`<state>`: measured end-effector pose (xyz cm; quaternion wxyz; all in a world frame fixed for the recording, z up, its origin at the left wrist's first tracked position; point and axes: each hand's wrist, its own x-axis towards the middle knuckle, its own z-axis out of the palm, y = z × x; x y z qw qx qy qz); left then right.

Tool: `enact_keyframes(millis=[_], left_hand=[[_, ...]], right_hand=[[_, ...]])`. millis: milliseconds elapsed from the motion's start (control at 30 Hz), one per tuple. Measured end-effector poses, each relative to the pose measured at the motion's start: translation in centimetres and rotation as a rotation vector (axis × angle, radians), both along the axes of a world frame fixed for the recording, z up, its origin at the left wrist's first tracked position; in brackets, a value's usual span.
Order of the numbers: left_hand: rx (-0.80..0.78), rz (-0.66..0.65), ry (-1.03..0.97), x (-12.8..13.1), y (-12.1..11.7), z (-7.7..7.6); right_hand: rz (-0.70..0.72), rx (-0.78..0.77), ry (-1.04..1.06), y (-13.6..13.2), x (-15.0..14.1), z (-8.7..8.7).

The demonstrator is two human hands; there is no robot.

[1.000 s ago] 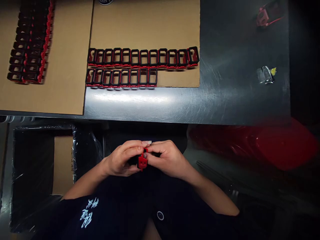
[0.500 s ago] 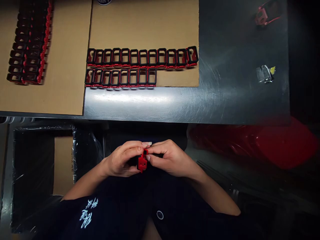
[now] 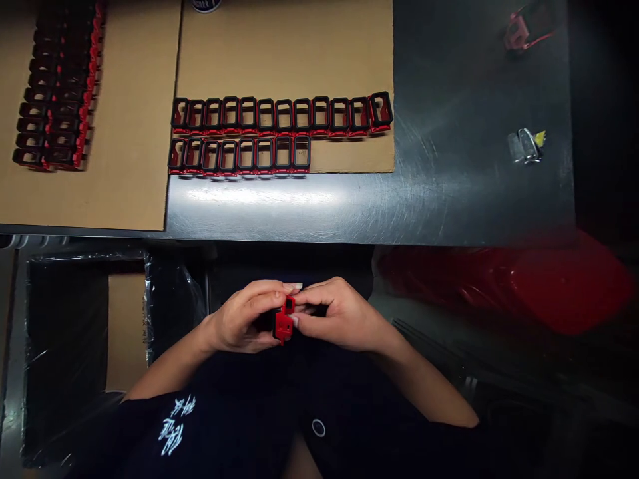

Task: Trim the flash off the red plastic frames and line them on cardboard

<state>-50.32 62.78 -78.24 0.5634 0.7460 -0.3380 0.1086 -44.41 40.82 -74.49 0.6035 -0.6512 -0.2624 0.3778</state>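
Close to my body, in front of the table edge, my left hand (image 3: 248, 317) is wrapped round a small red-and-black plastic frame (image 3: 283, 326). Its red face with small openings points up between the hands; the fingers hide much of the rest. From the other side, my right hand (image 3: 339, 316) pinches the frame's right edge, with the thumb against the red face and the forefinger near its top corner. Similar red-and-black frames stand on the cardboard in a back row (image 3: 264, 116) and a shorter front row (image 3: 246, 156).
More frames (image 3: 64, 123) line the left cardboard sheet (image 3: 124, 179). On the metal table (image 3: 449, 186) lie a crumpled silvery piece (image 3: 526, 146) and a lone red-and-black part (image 3: 529, 30). A plastic-lined box (image 3: 67, 359) is at lower left, a red object (image 3: 564, 286) at right.
The frame has turned slightly in my fingers, and my right thumb sits a little lower on it. The view has shifted slightly; the rows are unchanged.
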Motion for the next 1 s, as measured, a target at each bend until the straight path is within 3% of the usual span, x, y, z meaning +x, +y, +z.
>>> enact_keyframes(millis=[100,267,367,533,667,800,900,1000], left_hand=[[-0.004,0.007,-0.002,0.1,0.0,0.1],[0.003,0.018,-0.001,-0.2,0.1,-0.1],[0.003,0.031,-0.003,-0.3,0.1,-0.3],[0.018,0.037,-0.017,-0.1,0.0,-0.2],[0.030,0.040,-0.025,-0.1,0.1,0.1],[0.035,0.064,-0.026,-0.2,0.1,0.4],[0.026,0.060,-0.034,-0.2,-0.1,0.3],[0.023,0.079,-0.046,-0.1,-0.3,0.1]], right_hand=[[-0.054,-0.040,-0.043,0.3,-0.2,-0.1],[0.074,0.068,0.018,-0.5,0.6,0.2],[0.066,0.085,0.096,-0.6,0.5,0.4],[-0.086,-0.102,0.052,0.2,-0.6,0.2],[-0.095,-0.150,-0.033,-1.0,-0.1,-0.2],[-0.371,-0.240,-0.121,-3.3,1.2,-0.5],[-0.354,-0.282,-0.128,-3.4,1.2,-0.6],[-0.303,-0.147,-0.045,-2.2,0.4,-0.6]])
